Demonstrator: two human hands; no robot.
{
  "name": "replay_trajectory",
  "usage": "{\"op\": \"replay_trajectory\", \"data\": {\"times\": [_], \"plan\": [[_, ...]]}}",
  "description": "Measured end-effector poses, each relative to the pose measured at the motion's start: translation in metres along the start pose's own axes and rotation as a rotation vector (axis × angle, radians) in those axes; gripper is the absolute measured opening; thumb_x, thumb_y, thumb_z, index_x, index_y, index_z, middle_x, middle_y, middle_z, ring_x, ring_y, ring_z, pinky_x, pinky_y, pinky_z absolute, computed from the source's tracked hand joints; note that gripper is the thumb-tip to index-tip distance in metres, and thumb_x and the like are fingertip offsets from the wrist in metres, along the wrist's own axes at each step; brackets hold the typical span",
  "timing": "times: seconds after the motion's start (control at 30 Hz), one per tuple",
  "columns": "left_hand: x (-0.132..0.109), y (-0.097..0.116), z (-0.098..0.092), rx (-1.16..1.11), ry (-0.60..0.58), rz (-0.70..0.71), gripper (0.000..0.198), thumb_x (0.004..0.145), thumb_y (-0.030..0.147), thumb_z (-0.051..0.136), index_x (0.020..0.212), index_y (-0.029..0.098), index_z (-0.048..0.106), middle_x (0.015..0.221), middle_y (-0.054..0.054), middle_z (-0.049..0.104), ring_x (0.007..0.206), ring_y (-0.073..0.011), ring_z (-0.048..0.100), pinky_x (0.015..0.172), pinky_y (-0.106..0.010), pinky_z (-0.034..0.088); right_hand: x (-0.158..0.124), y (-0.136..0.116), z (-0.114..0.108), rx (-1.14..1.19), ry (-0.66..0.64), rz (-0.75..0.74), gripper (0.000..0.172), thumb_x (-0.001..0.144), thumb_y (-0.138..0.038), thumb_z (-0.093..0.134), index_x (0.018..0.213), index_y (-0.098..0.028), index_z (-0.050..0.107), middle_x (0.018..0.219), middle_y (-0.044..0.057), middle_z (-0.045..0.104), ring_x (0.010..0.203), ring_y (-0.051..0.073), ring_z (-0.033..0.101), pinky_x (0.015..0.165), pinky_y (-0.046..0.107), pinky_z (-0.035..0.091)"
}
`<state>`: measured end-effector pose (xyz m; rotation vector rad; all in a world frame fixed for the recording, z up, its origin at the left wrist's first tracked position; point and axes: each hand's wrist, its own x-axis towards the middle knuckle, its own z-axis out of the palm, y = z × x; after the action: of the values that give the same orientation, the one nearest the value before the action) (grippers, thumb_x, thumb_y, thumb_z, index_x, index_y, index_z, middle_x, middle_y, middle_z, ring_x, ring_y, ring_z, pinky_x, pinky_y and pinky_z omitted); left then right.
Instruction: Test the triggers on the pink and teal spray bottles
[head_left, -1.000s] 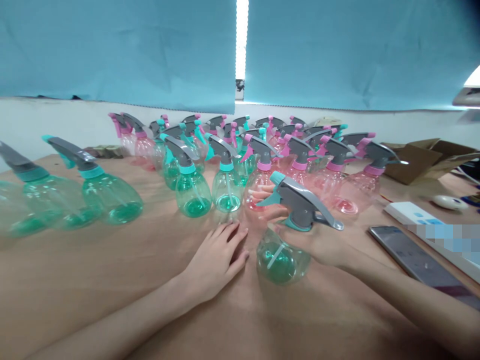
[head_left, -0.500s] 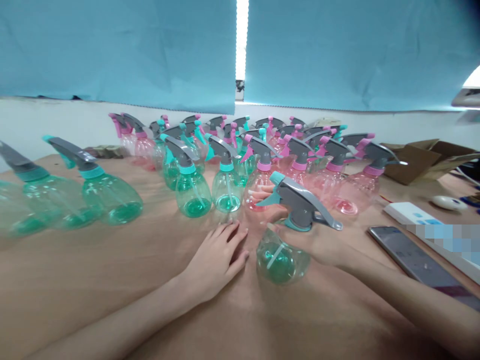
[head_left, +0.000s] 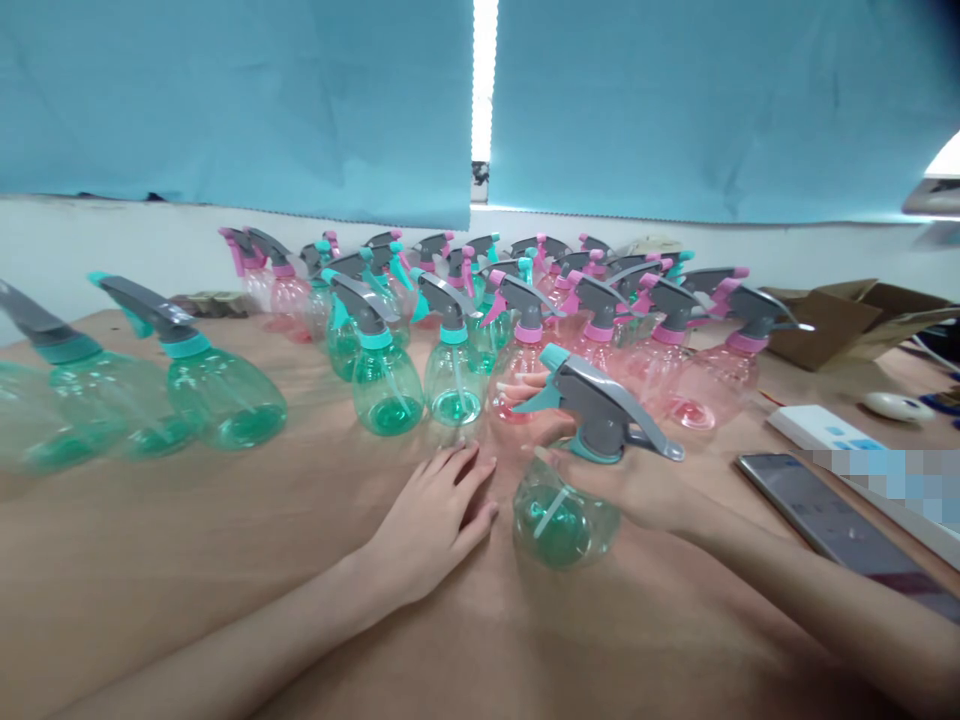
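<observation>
My left hand (head_left: pixel 435 525) lies palm down on the tabletop, fingers stretched out and holding nothing. Just to its right is a green spray bottle (head_left: pixel 562 530) with a grey and turquoise trigger head. My right hand (head_left: pixel 637 485) is round this bottle below its head, with the thumb across the near side and fingers showing behind the trigger. The head partly hides those fingers. Beyond the hands stand a green spray bottle (head_left: pixel 386 385), another green bottle (head_left: pixel 453 380) and a pink spray bottle (head_left: pixel 517 360).
Several more pink and green spray bottles crowd the back of the table (head_left: pixel 300 620). At the left stands a separate green bottle (head_left: pixel 225 395) beside others. On the right are a phone (head_left: pixel 832 520), a white box (head_left: pixel 832 430), a white mouse (head_left: pixel 896 406) and an open cardboard box (head_left: pixel 855 320).
Both hands and the held spray bottle keep their places. Only a very slight shift of the view shows at the left side.
</observation>
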<state>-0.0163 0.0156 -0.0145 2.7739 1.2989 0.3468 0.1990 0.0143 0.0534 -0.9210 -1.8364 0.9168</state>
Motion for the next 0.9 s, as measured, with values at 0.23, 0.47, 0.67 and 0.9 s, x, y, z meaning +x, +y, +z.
{"op": "replay_trajectory", "data": {"times": [0.23,0.47,0.67,0.9], "plan": [[0.0016,-0.0007,-0.0002,-0.005,-0.001,0.003,0.043,0.097,0.034,0.045,0.136,0.016,0.048,0.142,-0.013,0.047,0.130,-0.0298,0.041,0.104,-0.049,0.037,0.0014,-0.0036,0.0008,0.019,0.015,0.011,0.009,0.076,-0.021,0.058,0.084,-0.025,0.058,0.088,0.000,0.062,0.077,0.015,0.063,0.078,0.030,0.057],[-0.0002,-0.0008,0.0001,-0.006,0.018,0.007,0.042,0.097,0.035,0.045,0.135,0.017,0.049,0.141,-0.013,0.048,0.129,-0.0298,0.043,0.104,-0.048,0.037,-0.0014,-0.0009,0.0001,-0.004,0.023,0.013,0.008,0.077,-0.022,0.059,0.084,-0.024,0.059,0.085,0.001,0.064,0.077,0.016,0.064,0.076,0.031,0.057],[0.0005,-0.0013,0.0007,-0.018,0.013,0.007,0.043,0.097,0.033,0.046,0.136,0.016,0.048,0.141,-0.014,0.048,0.130,-0.0303,0.042,0.104,-0.049,0.037,-0.0014,-0.0002,0.0007,0.012,0.012,0.023,0.010,0.077,-0.023,0.059,0.086,-0.024,0.058,0.091,0.001,0.064,0.080,0.016,0.065,0.079,0.032,0.056],[0.0001,-0.0002,-0.0010,-0.028,0.009,0.005,0.042,0.097,0.033,0.045,0.136,0.016,0.048,0.141,-0.014,0.048,0.129,-0.0302,0.042,0.104,-0.049,0.037,-0.0015,-0.0009,-0.0005,-0.070,0.027,0.057,0.011,0.077,-0.027,0.058,0.088,-0.024,0.059,0.082,0.000,0.065,0.074,0.017,0.063,0.072,0.032,0.055]]}}
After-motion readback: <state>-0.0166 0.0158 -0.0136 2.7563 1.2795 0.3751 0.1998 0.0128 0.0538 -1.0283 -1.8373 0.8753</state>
